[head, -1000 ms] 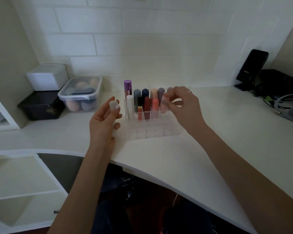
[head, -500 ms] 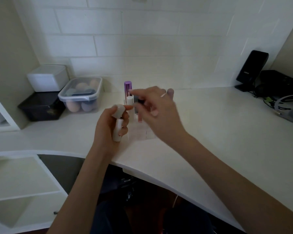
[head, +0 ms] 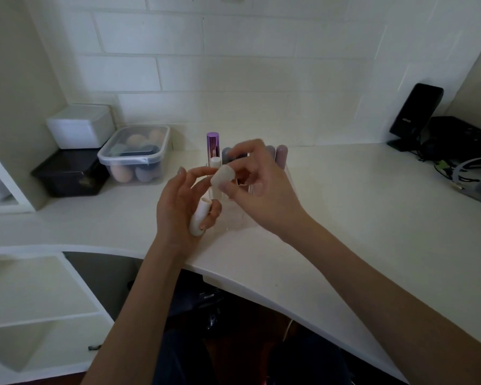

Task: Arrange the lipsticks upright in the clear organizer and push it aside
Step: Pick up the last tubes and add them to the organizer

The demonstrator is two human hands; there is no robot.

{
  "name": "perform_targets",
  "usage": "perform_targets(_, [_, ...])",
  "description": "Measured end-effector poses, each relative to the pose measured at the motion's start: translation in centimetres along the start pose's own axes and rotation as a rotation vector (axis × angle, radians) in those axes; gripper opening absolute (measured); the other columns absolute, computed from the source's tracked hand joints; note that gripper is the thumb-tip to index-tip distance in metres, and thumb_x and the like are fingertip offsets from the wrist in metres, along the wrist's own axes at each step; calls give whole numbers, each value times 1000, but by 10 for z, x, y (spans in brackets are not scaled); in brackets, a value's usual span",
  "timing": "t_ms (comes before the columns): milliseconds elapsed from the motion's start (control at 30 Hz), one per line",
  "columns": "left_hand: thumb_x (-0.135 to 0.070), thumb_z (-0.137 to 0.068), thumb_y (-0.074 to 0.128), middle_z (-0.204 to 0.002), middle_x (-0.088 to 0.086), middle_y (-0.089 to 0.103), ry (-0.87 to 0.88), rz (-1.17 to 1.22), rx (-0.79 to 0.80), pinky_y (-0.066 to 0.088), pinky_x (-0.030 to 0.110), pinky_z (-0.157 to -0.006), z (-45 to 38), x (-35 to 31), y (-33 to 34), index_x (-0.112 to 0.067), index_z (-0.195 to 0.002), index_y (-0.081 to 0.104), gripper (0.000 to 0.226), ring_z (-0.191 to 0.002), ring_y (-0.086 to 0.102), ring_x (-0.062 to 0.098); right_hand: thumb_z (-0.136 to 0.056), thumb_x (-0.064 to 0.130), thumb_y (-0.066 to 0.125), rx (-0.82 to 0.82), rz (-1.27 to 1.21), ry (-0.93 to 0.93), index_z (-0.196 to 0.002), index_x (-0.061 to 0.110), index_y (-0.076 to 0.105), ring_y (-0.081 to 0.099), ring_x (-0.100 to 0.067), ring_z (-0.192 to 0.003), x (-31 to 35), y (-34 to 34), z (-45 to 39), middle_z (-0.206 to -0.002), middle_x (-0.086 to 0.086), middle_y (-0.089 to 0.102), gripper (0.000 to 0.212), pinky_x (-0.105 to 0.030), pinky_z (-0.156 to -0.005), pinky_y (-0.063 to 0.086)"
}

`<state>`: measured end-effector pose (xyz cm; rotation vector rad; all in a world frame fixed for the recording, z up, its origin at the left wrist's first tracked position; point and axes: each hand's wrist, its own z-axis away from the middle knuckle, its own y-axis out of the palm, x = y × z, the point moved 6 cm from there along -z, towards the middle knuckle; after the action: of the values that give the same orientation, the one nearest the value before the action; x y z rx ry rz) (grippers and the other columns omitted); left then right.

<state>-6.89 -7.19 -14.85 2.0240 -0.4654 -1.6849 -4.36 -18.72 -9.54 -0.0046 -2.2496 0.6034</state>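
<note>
**White lipstick uncapped in both hands above the organizer**

The left hand (head: 178, 209) holds the white lipstick tube (head: 199, 218) in front of the clear organizer (head: 233, 218), its grip curled round the lower body, the tube tilted with its open top pointing up and away; the index finger is stretched out towards the cap. The right hand (head: 257, 190) pinches the white cap (head: 223, 176) between thumb and fingers, just above and apart from the tube's open end; the cap sits slantwise, its mouth turned down towards the tube.

The clear organizer stands on the white counter (head: 345, 218) behind the hands, largely hidden by them; in its back rows lipsticks stand upright: a tall purple lipstick (head: 213, 147) at the left, a white-topped lipstick (head: 215, 163) just before it, a grey-blue lipstick (head: 226, 155) beside that, and a mauve lipstick (head: 281, 158) at the right end; how many lie between cannot be told, for the right hand covers them.

To the left on the counter sits a lidded clear tub (head: 135, 154) of makeup sponges, beside a white box (head: 79, 126) stacked on a black box (head: 70, 173); at the far right a black speaker (head: 415, 118) leans near a tangle of cables (head: 456, 162).
</note>
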Motion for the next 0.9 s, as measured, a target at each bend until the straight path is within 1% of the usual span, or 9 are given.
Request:
perform_targets(100, [-45, -94, 24, -77, 6, 63, -4, -23, -3, 31, 9, -32, -1, 1, 0, -12, -89, 58, 47, -33, 45, 13, -74, 49, 63, 50, 95, 1, -90, 40, 50, 61, -10, -96, 1, 8, 0, -89, 17, 66, 23, -49, -95, 43])
perform_targets(200, [-46, -95, 21, -80, 15, 56, -3, -19, 6, 31, 10, -31, -1, 1, 1, -11, -88, 56, 50, -28, 42, 11, -81, 28, 70, 144, 55, 12, -90, 27, 55, 55, -4, -88, 0, 13, 5, -90, 7, 67, 18, -11, -91, 37])
perform_targets(267, [-47, -95, 20, -88, 18, 55, -3, -13, 0, 30, 10, -30, -1, 0, 0, -9, -87, 56, 52, -27, 41, 10, -82, 21, 71, 173, 52, -2, -91, 16, 59, 50, 1, -85, 3, 12, 7, -90, 0, 67, 15, -5, -77, 34])
perform_targets(400, [-47, -95, 19, -79, 15, 61, -9, -28, -19, 30, 9, -30, -1, 0, -1, -9, -84, 56, 55, -28, 43, 10, -83, 19, 70, 214, 34, -12, -89, 10, 62, 47, 14, -79, 3, 17, 10, -83, 5, 63, 13, -6, -73, 36])
perform_targets(533, [-49, -94, 20, -81, 17, 58, 1, -69, -45, 33, 14, -34, 0, 0, -3, -12, -78, 60, 57, -33, 51, 11, -89, 16, 63, 244, -26, 13, -82, 21, 59, 57, 6, -75, -2, 26, 12, -73, 19, 60, 9, -12, -71, 42])
perform_targets(667, [-52, -92, 24, -74, 8, 66, -21, -112, -59, 38, 21, -48, -2, 2, -5, -17, -73, 67, 59, -63, 59, 21, -86, 19, 66, 272, -52, 26, -83, 36, 55, 58, 5, -80, 3, 27, 13, -77, 21, 60, 21, -6, -71, 40])
perform_targets(733, [-51, -92, 25, -61, 4, 65, -16, -82, -81, 37, 20, -46, -3, 1, -8, -15, -72, 66, 58, -51, 54, 17, -80, 28, 72, 324, 55, 2, -92, 42, 49, 56, -4, -85, 5, 32, 16, -78, 23, 55, 29, -12, -77, 44])
perform_targets(800, [-50, -91, 26, -53, 3, 60, 0, -31, -89, 33, 17, -40, -3, 0, -10, -13, -74, 64, 56, -40, 48, 14, -73, 40, 75, 370, 269, -72, -114, 32, 46, 51, -9, -89, 6, 43, 20, -89, 19, 52, 51, -28, -84, 47])
perform_targets(900, [-49, -90, 29, -59, 5, 58, 11, 53, -58, 38, 16, -42, -3, -1, -9, -10, -75, 65, 55, -45, 49, 14, -71, 43, 76, 337, 407, -119, -127, 22, 40, 43, -9, -94, 3, 50, 24, -101, 8, 53, 69, -34, -86, 43])
